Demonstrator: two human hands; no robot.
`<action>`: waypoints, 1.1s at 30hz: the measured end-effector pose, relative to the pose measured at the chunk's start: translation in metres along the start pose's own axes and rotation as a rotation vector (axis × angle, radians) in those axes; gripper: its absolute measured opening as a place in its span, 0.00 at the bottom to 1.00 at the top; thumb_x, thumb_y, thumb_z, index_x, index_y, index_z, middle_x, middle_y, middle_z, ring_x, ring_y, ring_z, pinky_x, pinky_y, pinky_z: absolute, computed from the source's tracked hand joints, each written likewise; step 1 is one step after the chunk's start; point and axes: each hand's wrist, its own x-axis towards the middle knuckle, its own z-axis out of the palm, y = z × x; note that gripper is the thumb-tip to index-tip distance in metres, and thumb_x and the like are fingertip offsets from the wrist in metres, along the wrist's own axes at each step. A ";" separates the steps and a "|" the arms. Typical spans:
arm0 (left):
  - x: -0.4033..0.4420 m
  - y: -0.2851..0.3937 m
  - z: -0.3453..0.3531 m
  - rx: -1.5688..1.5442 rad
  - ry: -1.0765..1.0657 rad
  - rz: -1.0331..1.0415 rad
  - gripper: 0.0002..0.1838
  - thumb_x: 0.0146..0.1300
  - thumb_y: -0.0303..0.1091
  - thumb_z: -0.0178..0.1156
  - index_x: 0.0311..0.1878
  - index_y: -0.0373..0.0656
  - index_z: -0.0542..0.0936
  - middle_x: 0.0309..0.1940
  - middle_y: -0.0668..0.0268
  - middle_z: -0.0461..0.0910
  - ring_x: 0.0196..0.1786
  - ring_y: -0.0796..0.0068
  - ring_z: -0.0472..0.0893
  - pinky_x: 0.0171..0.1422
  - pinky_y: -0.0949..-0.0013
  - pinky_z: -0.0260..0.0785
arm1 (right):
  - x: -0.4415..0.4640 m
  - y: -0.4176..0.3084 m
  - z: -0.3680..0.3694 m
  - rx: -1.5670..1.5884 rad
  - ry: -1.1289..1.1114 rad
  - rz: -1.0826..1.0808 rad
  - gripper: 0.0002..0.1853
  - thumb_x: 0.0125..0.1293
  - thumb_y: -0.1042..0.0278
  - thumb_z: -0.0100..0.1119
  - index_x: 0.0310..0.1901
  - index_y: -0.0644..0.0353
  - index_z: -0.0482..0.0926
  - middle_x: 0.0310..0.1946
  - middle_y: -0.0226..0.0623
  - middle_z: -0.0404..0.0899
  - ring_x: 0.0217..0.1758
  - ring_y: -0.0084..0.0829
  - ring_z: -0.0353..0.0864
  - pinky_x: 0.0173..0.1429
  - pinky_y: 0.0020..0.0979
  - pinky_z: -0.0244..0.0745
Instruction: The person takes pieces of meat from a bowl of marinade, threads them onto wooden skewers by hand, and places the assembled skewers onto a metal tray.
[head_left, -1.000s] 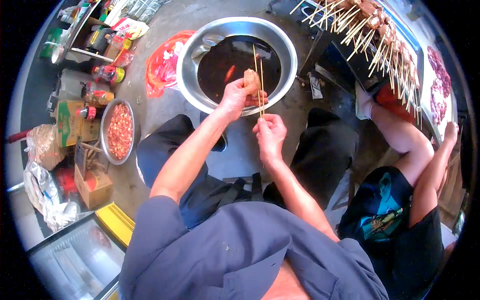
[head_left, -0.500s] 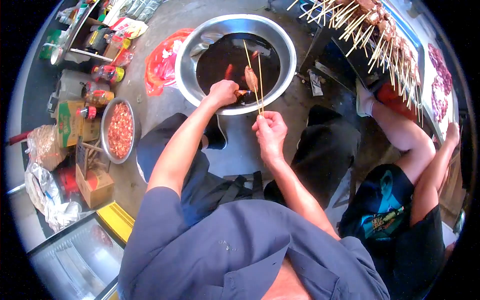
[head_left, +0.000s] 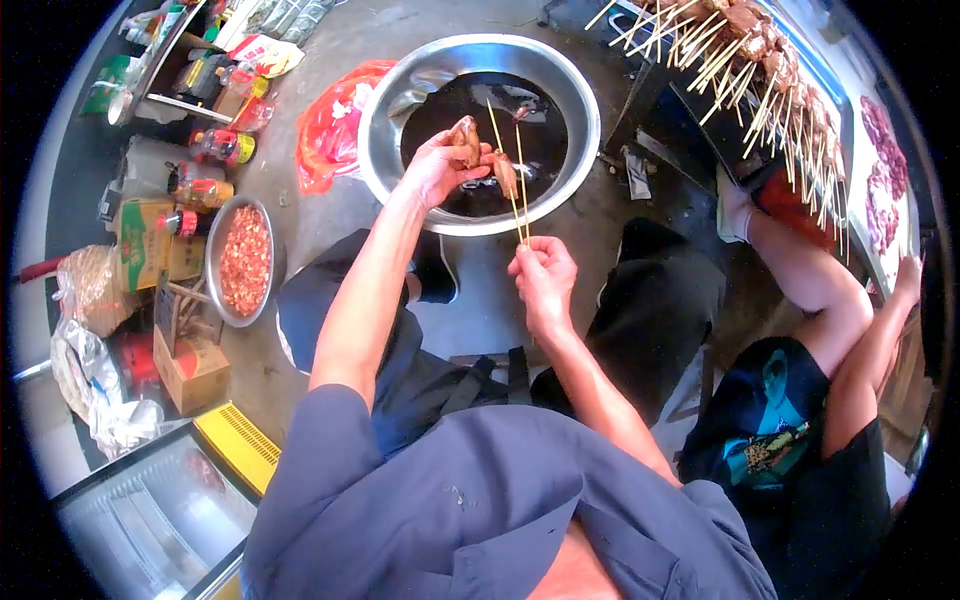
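Note:
Over a large metal basin (head_left: pixel 578 150) of dark liquid, my left hand (head_left: pixel 440 170) grips a brown piece of meat (head_left: pixel 466 143) between thumb and fingers. My right hand (head_left: pixel 545 280), closed, pinches the lower ends of two thin wooden skewers (head_left: pixel 519 200) at the basin's near side. The skewers point away from me, slightly apart at their tips. Another brown piece (head_left: pixel 506 178) is threaded on them, close to my left fingertips. Reddish bits show in the liquid.
A bowl of chopped red pieces (head_left: pixel 245 262) stands left, near bottles (head_left: pixel 222 147) and a cardboard box (head_left: pixel 190 372). A red plastic bag (head_left: pixel 328 135) touches the basin's left. Many loaded skewers (head_left: pixel 765 80) lie upper right; another person's leg (head_left: pixel 800 260) is below them.
My left hand dipped from the skewers into the liquid, then rose with another brown piece. My right hand has stayed nearly in place with the skewers and the threaded piece.

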 end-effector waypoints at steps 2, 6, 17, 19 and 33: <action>0.004 -0.001 -0.004 -0.013 0.014 0.017 0.23 0.57 0.17 0.55 0.56 0.44 0.71 0.47 0.55 0.79 0.49 0.58 0.82 0.54 0.55 0.77 | 0.000 0.002 0.000 -0.022 -0.025 0.010 0.06 0.67 0.71 0.55 0.41 0.63 0.73 0.24 0.31 0.78 0.24 0.18 0.73 0.28 0.22 0.67; 0.009 -0.003 -0.016 0.022 0.100 -0.001 0.25 0.58 0.18 0.54 0.59 0.49 0.71 0.45 0.57 0.80 0.44 0.62 0.82 0.45 0.61 0.76 | 0.000 0.003 0.000 -0.036 -0.027 0.011 0.06 0.67 0.70 0.55 0.41 0.63 0.73 0.24 0.30 0.78 0.24 0.18 0.73 0.28 0.22 0.67; 0.016 -0.005 -0.016 0.093 0.341 0.039 0.09 0.59 0.29 0.62 0.34 0.55 0.70 0.20 0.73 0.67 0.21 0.76 0.67 0.26 0.68 0.60 | 0.000 0.009 0.000 -0.075 -0.053 0.012 0.06 0.67 0.69 0.56 0.41 0.61 0.73 0.23 0.30 0.78 0.23 0.18 0.72 0.26 0.23 0.67; 0.018 -0.006 -0.025 0.001 0.291 -0.026 0.07 0.59 0.30 0.60 0.36 0.53 0.71 0.21 0.72 0.68 0.22 0.75 0.68 0.27 0.67 0.62 | 0.000 0.007 -0.001 -0.061 -0.053 0.026 0.06 0.67 0.69 0.56 0.41 0.61 0.73 0.23 0.30 0.78 0.22 0.18 0.71 0.26 0.23 0.67; 0.017 -0.004 -0.018 -0.340 -0.083 -0.007 0.18 0.71 0.42 0.47 0.55 0.38 0.71 0.48 0.53 0.78 0.48 0.57 0.79 0.54 0.59 0.74 | -0.004 0.004 -0.001 -0.045 -0.084 0.030 0.06 0.67 0.70 0.56 0.41 0.63 0.73 0.23 0.30 0.78 0.23 0.18 0.72 0.27 0.21 0.66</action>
